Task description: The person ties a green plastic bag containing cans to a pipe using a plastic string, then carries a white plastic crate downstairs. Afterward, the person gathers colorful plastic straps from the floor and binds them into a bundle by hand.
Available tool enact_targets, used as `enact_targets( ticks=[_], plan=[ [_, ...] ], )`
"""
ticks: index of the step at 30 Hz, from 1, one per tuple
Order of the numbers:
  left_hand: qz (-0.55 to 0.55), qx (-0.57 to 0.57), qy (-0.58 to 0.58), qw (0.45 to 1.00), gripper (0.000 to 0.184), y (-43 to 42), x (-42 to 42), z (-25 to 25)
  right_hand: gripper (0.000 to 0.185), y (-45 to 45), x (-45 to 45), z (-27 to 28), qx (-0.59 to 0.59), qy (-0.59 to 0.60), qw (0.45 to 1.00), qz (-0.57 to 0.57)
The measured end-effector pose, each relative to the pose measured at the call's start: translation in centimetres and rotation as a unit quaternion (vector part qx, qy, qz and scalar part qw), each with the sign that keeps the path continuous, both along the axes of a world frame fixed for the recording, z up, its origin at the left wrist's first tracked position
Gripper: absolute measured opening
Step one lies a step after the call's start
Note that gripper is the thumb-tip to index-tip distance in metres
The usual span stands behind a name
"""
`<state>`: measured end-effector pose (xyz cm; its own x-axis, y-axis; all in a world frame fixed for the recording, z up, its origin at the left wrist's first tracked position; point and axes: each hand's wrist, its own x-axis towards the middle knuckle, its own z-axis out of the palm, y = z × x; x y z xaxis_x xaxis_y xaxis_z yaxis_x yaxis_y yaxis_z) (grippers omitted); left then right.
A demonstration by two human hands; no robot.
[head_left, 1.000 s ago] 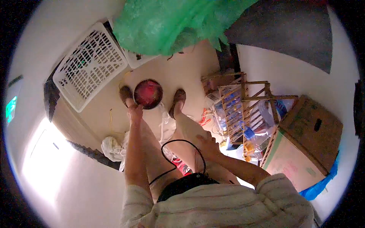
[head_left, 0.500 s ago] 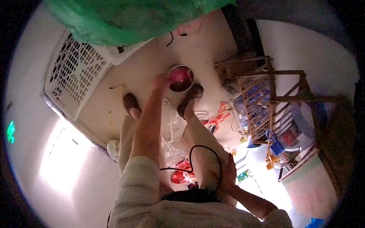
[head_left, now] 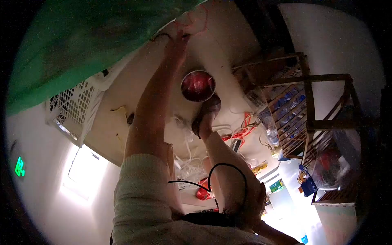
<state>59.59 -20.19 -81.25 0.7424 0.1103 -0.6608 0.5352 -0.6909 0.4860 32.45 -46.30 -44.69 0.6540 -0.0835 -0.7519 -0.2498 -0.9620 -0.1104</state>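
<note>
My left hand (head_left: 177,41) reaches far forward to the floor, at a small dark item beside a thin red cord (head_left: 200,22). Its fingers are too dim and small to read. A black cord (head_left: 161,35) lies just left of that hand. Behind the hand, a round pan (head_left: 198,85) with a reddish, shiny inside sits on the floor by my right shoe (head_left: 208,112). Flat on my right leg near the knee rests my right hand (head_left: 259,202), its fingers stretched out with nothing in them.
Green plastic sheeting (head_left: 81,49) hangs at the upper left above a white crate (head_left: 75,104). Slatted wooden racks (head_left: 288,118) stand to the right near a cardboard box (head_left: 335,218). White strands (head_left: 188,163) and red cords (head_left: 245,130) lie around my feet.
My left hand has left the pan and moved forward to the dark item. The pan, gripped before, now stands on its own. The green sheeting covers more of the left side.
</note>
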Motion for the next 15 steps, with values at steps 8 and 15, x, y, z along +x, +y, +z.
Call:
enact_targets(
  ticks=[8, 15],
  plan=[
    [-0.146, 0.174, 0.032, 0.973, 0.038, 2.0, -5.3, -10.0, 0.062, -0.1, 0.5, -0.4, -0.002, 0.008, 1.0, -0.017],
    [-0.175, 0.154, 0.177, 0.956, 0.05, 7.6, -25.7, -5.4, 0.06, 0.3, 0.6, 0.7, 0.0, 0.019, 1.0, -0.012]
  ],
)
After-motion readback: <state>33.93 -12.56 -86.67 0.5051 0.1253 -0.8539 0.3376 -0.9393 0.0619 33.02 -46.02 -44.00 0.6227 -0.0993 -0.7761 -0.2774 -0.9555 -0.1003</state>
